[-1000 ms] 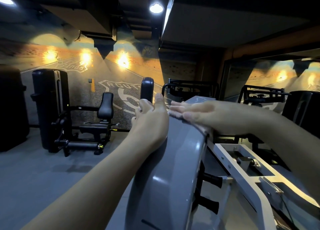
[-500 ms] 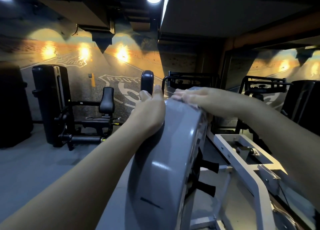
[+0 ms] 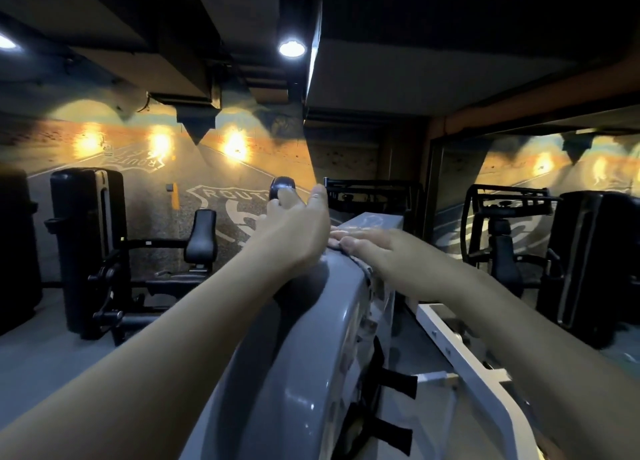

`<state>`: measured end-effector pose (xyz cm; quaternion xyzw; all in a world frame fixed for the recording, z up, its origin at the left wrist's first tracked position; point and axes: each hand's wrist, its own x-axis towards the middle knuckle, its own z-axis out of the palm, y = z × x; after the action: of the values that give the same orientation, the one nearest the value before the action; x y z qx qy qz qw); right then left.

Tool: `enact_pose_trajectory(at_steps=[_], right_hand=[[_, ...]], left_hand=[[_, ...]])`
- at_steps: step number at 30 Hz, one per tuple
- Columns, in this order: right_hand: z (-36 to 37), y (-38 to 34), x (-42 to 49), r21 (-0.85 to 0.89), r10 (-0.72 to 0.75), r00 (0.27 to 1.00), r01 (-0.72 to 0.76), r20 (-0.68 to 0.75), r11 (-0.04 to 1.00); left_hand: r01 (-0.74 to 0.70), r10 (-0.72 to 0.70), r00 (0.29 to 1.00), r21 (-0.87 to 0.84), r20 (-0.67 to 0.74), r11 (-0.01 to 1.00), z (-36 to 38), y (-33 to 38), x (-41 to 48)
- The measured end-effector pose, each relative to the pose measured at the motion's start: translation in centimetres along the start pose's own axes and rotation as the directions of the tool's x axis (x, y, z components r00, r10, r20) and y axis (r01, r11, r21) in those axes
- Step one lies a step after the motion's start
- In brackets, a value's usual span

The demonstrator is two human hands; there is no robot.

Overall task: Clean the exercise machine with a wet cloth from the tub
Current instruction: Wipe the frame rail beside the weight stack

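The exercise machine's curved grey cover (image 3: 304,373) runs from the bottom of the view up to the centre. My left hand (image 3: 294,231) lies with its palm against the cover's upper left side, fingers straight and reaching past the edge. My right hand (image 3: 370,245) rests flat on the top of the cover, fingers straight and pointing left. A thin grey edge under its palm may be the cloth (image 3: 362,269); most of it is hidden. No tub is in view.
A white metal frame (image 3: 460,362) and black pegs (image 3: 398,383) sit on the right of the cover. A black weight machine (image 3: 86,251) with a seat pad (image 3: 204,234) stands to the left, and another black machine (image 3: 588,262) at the right. Grey floor lies between.
My left hand has slid up and forward along the cover's left side. My right hand stayed flat on the top and shifted slightly along it.
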<state>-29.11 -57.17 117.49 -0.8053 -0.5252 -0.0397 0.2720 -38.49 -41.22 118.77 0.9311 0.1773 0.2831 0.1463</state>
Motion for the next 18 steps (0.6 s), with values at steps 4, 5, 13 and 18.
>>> enact_pose_trajectory(at_steps=[4,5,13,18], right_hand=[[-1.7,5.2,3.6,-0.056,0.11,0.993,-0.107,0.042,0.993],[-2.0,6.3,4.6,-0.078,0.142,0.989,-0.139,0.043,0.987],[-4.2,11.4,12.3,-0.177,0.389,0.914,-0.367,0.11,0.913],[-4.3,13.7,14.5,-0.322,0.408,0.91,-0.364,0.079,0.874]], left_hand=[[0.113,-0.109,0.991,-0.053,0.079,0.992,0.7,0.8,-0.5],[0.117,-0.112,0.988,-0.049,0.11,0.992,0.9,0.9,-0.6],[0.179,-0.169,0.974,-0.053,0.153,0.982,0.8,1.4,-1.2],[0.218,-0.202,0.962,-0.071,0.184,0.973,0.6,1.5,-1.3]])
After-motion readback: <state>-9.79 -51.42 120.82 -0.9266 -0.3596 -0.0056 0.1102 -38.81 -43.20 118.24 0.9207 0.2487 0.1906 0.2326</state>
